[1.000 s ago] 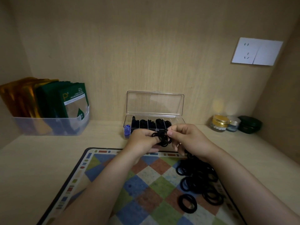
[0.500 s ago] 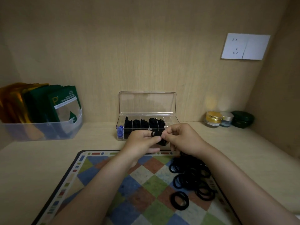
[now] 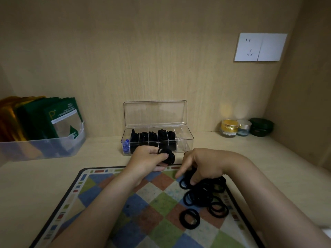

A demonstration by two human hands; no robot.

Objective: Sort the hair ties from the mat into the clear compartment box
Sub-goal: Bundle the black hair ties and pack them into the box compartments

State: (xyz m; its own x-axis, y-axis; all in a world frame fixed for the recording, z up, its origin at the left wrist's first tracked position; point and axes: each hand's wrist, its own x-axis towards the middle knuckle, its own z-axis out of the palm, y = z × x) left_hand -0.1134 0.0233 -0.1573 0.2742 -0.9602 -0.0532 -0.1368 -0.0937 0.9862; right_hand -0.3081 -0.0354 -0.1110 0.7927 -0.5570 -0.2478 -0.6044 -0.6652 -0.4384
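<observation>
Only one bit of writing reads: a big pale "P" on the front dark green foil packet (image 3: 59,119). The print under it is too fine to make out. That packet stands with gold ones in a frosted plastic tub (image 3: 44,145) at the counter's back-left corner.

My left hand (image 3: 148,159) is pinching a bunch of black elastic hair ties (image 3: 169,156), thumb and fingers curled round the soft loops. It hovers over the strip of pale wood-grain counter (image 3: 44,176) between the mat's far border and the box.

The clear hard-plastic compartment box (image 3: 184,140) sits at the middle of the back edge, its hinged lid (image 3: 155,113) upright against the wall. Small blue bands (image 3: 126,144) fill its leftmost cell, and black ties pack the cells beside it.

My right hand (image 3: 202,165) is down on the heap of black hair ties (image 3: 206,194) on the right side of the chequered mat (image 3: 107,203). The forefinger stretches out onto the mat and the other fingers hook into the loops; I cannot tell whether one is gripped. One loose doubled black loop (image 3: 189,218) lies just apart from the heap, nearer me.

A gold-lidded jar (image 3: 229,127), a silver-lidded jar (image 3: 243,127) and a rounded dark green case (image 3: 261,126) crowd the back-right corner. A white wall socket plate (image 3: 260,47) hangs above them. Bare counter runs wide along the mat's left border.
</observation>
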